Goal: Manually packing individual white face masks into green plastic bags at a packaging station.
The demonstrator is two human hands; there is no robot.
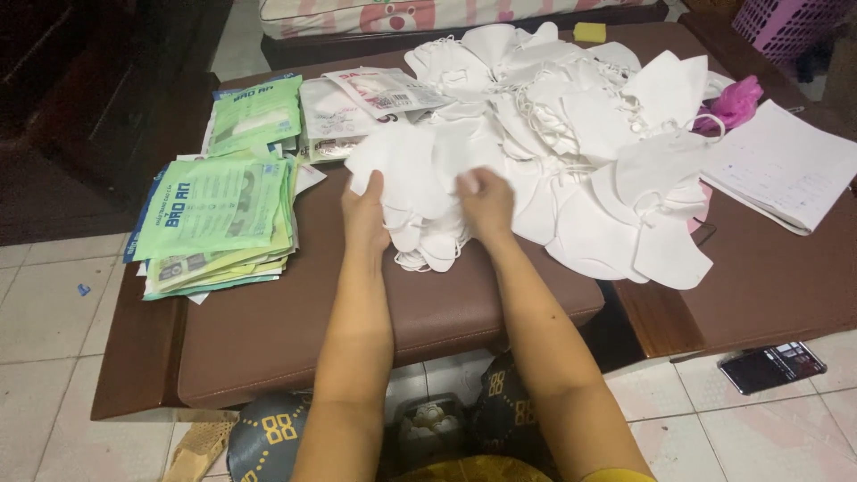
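A small stack of white masks (420, 192) lies on the brown table (295, 330) at centre, pinched between both hands — the left hand (364, 214) closed on its left edge, the right hand (486, 203) closed on its right edge. At 1 o'clock spreads a big heap of masks (589, 125). At 9 o'clock sit green packets (214, 223); at 11 o'clock, clear packets (357, 103). At 3 o'clock lies a paper pad (786, 165) — a pink glove (736, 103) just above it.

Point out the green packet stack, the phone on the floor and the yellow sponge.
green packet stack (214, 210), head view, face of top packet.
phone (772, 367), head view, middle of its screen.
yellow sponge (589, 32), head view, top face.
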